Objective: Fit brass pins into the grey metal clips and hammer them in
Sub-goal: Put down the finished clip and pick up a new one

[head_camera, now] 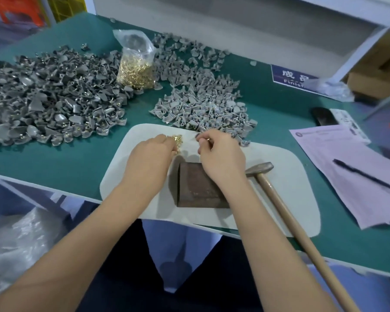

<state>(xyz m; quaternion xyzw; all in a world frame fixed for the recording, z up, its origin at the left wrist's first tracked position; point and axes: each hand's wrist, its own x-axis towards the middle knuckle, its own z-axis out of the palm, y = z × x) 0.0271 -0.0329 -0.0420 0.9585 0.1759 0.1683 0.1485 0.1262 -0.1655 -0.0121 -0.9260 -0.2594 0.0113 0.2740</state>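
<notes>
A grey metal clip is pinched in the grip of the right hand, with something small and brass-coloured, probably a pin, seen between the fingertips. The left hand is laid with curled fingers on a small heap of brass pins on the white mat; whether a pin is actually held there cannot be told, since the fingertips are hidden.

The clip is held at the far end of the right grip, above the mat and just beyond the brown metal block, which lies under the right wrist. The loose pins are just beside the clip, to its left. The hammer is lying untouched on the mat, close to the right of the block.

The likely trouble is judged to be a pin seated crookedly, because clip and pin are tiny and largely covered by the fingers; a bent pin would then be expected under the hammer. A pin could also be dropped and lost on the mat. The heap of unfitted clips and the darker heap lie near on the desk, so a slipped piece could be mixed in.
</notes>
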